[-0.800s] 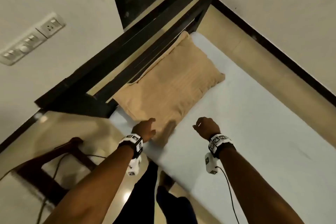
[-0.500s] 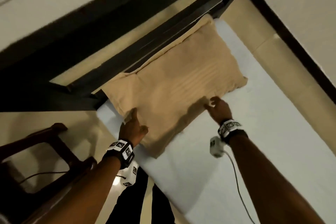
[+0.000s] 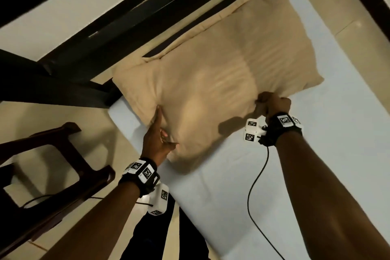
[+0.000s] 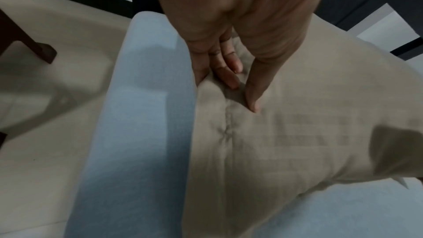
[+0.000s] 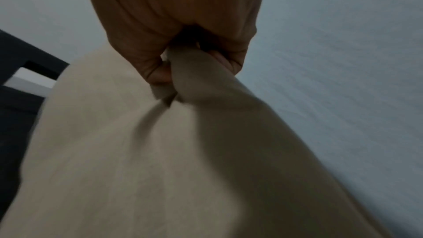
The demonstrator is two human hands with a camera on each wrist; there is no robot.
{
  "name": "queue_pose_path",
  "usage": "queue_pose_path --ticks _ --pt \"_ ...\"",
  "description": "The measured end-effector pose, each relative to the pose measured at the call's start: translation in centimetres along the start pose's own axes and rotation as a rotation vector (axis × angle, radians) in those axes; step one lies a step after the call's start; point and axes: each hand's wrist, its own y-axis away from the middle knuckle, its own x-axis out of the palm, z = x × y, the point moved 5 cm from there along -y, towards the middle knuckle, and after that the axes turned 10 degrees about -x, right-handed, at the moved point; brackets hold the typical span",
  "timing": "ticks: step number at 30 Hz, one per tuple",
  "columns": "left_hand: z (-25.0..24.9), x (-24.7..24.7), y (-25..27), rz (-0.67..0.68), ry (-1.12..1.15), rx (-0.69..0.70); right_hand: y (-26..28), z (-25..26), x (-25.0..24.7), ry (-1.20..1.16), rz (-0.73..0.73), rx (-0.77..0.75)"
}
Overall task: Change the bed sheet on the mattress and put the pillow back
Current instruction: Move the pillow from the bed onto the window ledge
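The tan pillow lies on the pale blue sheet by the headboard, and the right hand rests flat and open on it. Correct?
Not flat: the right hand grips a bunched edge of the pillow, fingers curled, as the right wrist view shows. The rest holds.

Beige pillow (image 3: 211,69) with faint stripes, pale blue sheet (image 3: 316,154), black bed frame (image 3: 63,88)
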Motion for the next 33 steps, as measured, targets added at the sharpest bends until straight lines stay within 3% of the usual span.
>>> queue_pose_path --ticks 4,8,11,14,19,22,24,26,30,33 --pt "-1.5 -1.4 0.1 -0.009 -0.061 0.047 5.0 -0.7 -2.4 -0.167 -0.066 -0.029" --pt "-4.8 -2.2 -1.0 -0.007 -0.178 0.237 11.6 -11.4 -6.8 -0.244 -0.212 0.136" --pt "-7.1 -1.6 -1.4 0.044 -0.273 0.326 18.4 -18.6 -8.6 -0.084 -0.096 0.306" --pt "-7.4 -1.4 -1.6 0.051 -0.317 0.309 21.6 -21.2 -11.1 0.272 0.043 0.135" --pt "-7.5 -3.4 -2.5 -0.116 -0.448 0.308 17.7 -14.5 -16.9 0.435 -0.19 -0.244" --pt "-7.0 -3.5 -4.0 -0.133 -0.415 0.188 11.8 -11.5 -18.3 0.559 -0.227 -0.49" --pt "-6.5 -2.5 -4.4 -0.093 -0.312 0.019 7.6 -11.2 -18.6 0.645 -0.217 -0.449" --pt "-6.1 -0.7 -4.1 -0.045 -0.272 -0.094 4.1 -11.4 -18.6 0.599 -0.154 -0.309" --pt "-5.1 1.2 -4.4 -0.004 -0.207 -0.148 0.0 -13.1 -19.4 0.17 -0.082 -0.043" --pt "-4.7 0.7 -4.8 -0.011 -0.19 -0.202 -0.5 -13.5 -20.3 0.108 -0.015 0.014"
